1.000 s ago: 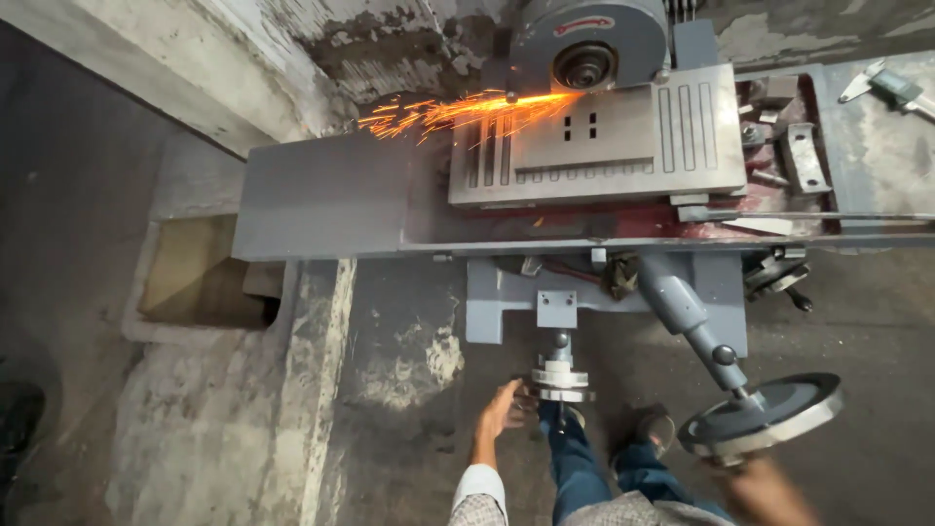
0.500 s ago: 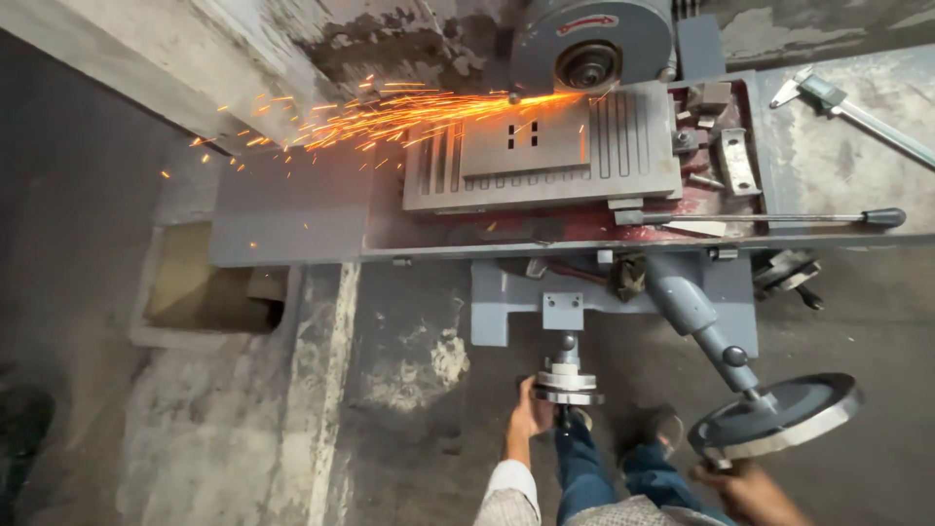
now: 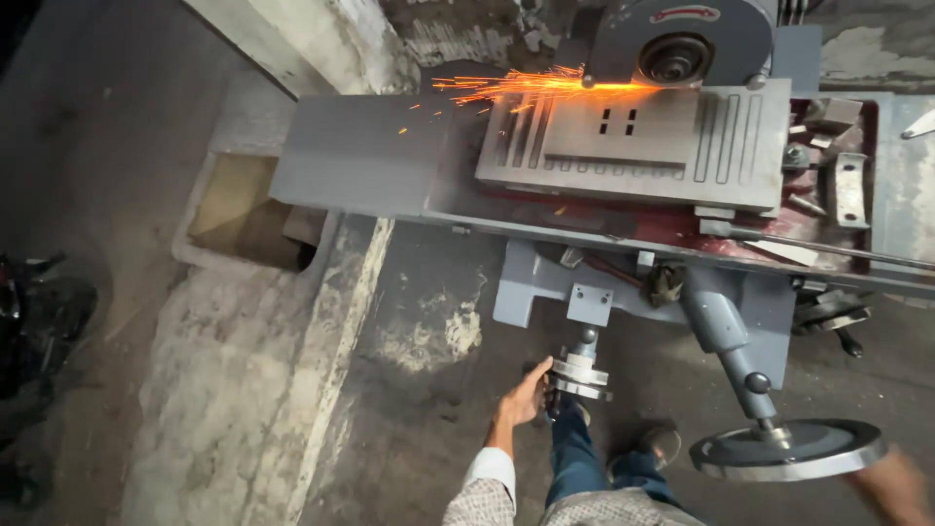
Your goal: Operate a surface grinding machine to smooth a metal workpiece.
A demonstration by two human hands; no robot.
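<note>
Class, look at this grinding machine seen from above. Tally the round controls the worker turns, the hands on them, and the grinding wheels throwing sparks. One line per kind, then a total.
Handwheels: 2, the small handwheel and the large handwheel
Hands: 2, the left hand at the small one and the blurred right hand by the large one
Grinding wheels: 1, the grinding wheel
Total: 5

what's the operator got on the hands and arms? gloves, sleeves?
No gloves: both hands are bare. The left hand comes out of a long sleeve with a fine check pattern and a white cuff at the wrist. The right hand is motion-blurred at the frame's lower right corner; no sleeve shows there. No watch or rings can be made out.
</note>
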